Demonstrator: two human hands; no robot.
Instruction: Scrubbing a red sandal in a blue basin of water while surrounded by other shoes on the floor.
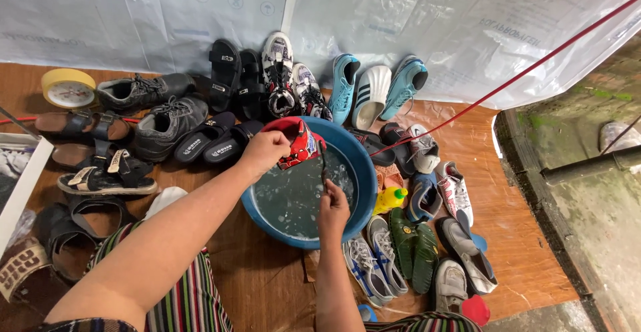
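The left hand (266,150) grips a red patterned sneaker (295,141) over the blue plastic basin (364,172); the right hand (332,208) pinches a thin brush (323,165). The wet shoe could slip and splash.

A: Light, general: soft daylight, even and fairly bright, no hard shadows on the wooden floor (267,285).

B: Glare?

A: Pale sheen across the plastic sheet (467,25) at the back; small glints on the water in the blue basin (364,172).

B: Sharpness?

A: Centre crisp. The near forearms go slightly soft at the bottom edge.

B: Distortion?

A: Wide-angle bending at the borders; shoes at the left edge stretch outward. Right side, by the concrete gutter (587,192), sits a little dimmer.
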